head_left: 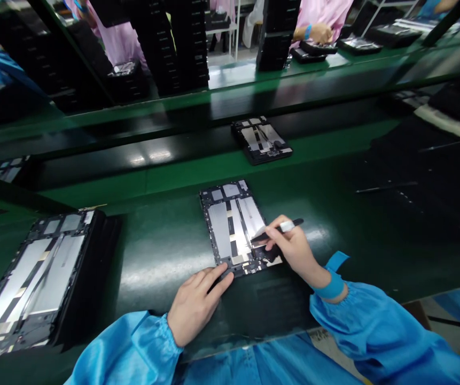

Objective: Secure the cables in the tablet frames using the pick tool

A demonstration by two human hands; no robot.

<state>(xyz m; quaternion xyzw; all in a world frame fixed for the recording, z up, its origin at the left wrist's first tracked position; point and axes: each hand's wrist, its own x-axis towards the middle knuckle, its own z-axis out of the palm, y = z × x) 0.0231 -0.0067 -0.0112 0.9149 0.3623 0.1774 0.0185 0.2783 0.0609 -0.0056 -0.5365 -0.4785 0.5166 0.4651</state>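
An opened tablet [230, 224] with silver battery panels lies face down on the green bench in front of me. My left hand [195, 305] rests flat with its fingers stretched out, and its fingertips press on the tablet's near left corner. My right hand [291, 248] pinches a black pen-like tool [281, 229] whose tip touches the tablet's right battery panel. A blue wrist strap [331, 286] circles my right wrist.
A tray of opened tablets [33, 278] sits at the near left. Another opened tablet [260, 139] lies on the dark conveyor belt further back. Black tray stacks [189, 43] stand beyond it. People in pink coats work at the far bench.
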